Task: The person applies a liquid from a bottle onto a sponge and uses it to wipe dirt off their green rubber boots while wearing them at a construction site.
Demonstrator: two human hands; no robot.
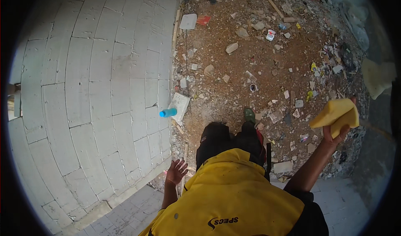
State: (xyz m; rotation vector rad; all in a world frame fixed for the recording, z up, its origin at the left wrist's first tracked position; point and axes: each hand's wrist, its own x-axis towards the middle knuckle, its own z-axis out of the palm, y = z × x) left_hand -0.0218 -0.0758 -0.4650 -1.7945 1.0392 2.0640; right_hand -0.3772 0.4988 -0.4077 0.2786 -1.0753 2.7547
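A thick yellow sponge [328, 114], bent into a fold, is gripped in my right hand [335, 136], which is stretched out to the right over the rubble. The fingers wrap its near side and part of its far edge. My left hand [177, 171] hangs at my left side with the fingers spread and nothing in it, close to the foot of the block wall [100, 94]. Ahead of that hand, a blue bottle [168, 112] is by the wall beside a pale broken slab [180, 106].
Bare brown ground [234, 77] carries scattered stones, block chips and litter. A grey rubber boot [249, 115] shows at my foot. A pale flat piece [188, 21] lies along the wall; a wooden stick [270, 3] lies farther off. Another grey wall [378, 140] stands right.
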